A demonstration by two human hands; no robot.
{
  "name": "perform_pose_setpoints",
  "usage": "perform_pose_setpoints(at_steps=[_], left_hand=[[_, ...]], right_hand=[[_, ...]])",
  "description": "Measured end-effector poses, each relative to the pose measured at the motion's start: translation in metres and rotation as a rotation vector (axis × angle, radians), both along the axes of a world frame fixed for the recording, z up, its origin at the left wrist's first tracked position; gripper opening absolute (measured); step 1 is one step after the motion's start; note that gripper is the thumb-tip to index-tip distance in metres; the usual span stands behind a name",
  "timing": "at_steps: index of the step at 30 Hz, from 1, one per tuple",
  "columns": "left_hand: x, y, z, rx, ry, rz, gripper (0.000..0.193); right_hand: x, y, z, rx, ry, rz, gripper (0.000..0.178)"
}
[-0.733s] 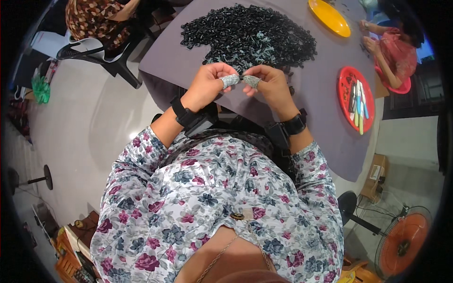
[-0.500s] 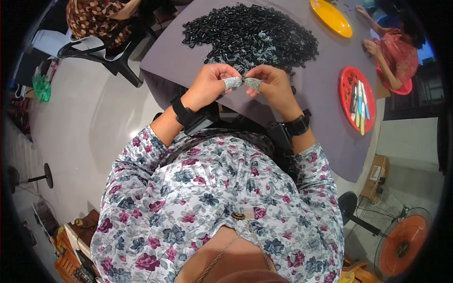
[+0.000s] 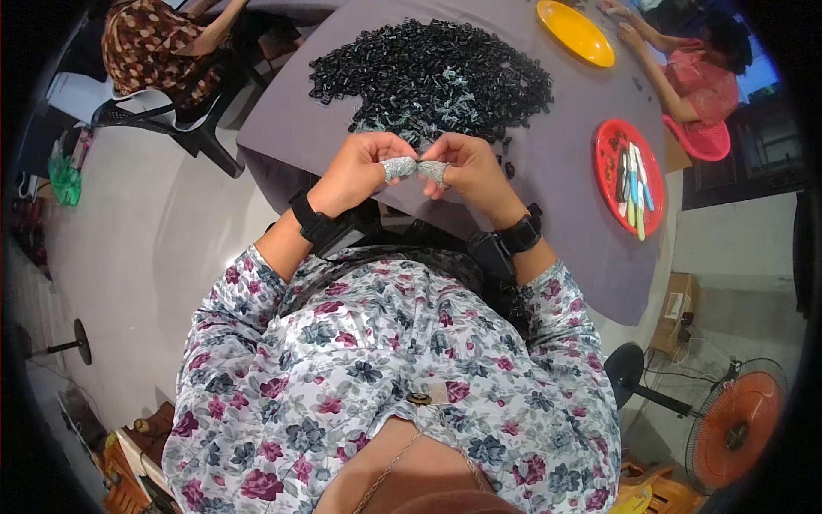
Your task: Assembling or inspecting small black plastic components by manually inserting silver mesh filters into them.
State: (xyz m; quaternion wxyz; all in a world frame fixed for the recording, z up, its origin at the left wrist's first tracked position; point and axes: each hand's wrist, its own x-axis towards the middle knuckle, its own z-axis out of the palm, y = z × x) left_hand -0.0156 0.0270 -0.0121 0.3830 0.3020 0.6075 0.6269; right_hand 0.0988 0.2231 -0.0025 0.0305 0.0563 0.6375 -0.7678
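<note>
Evidently, the left hand and right hand are pinching a tiny dark piece between their meeting fingertips, wrapped thumbs probably cushioning the pressure, while a heap of black pieces is lying just beyond them, presumably for easy reach.

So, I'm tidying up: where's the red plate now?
In the head view, the red plate lies on the right side of the grey tablecloth, right of the person's right hand and lower in the picture than the yellow plate.
</note>
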Motion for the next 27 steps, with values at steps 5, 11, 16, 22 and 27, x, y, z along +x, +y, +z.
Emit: perform_pose_setpoints(at_steps=[5, 11, 16, 22, 27], left_hand=[[0.005, 0.001, 0.003, 0.090, -0.054, -0.012, 0.019], [-0.003, -0.001, 0.000, 0.115, -0.178, -0.021, 0.014], [-0.011, -0.003, -0.001, 0.090, -0.235, -0.043, 0.022], [-0.010, -0.006, 0.001, 0.030, -0.270, -0.068, 0.027], [-0.002, -0.002, -0.003, 0.033, -0.314, -0.015, 0.029]], right_hand=[[0.001, -0.001, 0.001, -0.049, -0.041, -0.010, 0.012], [0.000, -0.002, 0.004, -0.013, 0.028, 0.042, 0.012], [0.002, -0.006, 0.011, -0.004, 0.066, 0.111, 0.025], [0.004, -0.017, 0.001, 0.148, 0.054, 0.046, 0.034], [0.000, -0.009, -0.012, 0.657, 0.380, 0.044, 0.036]])
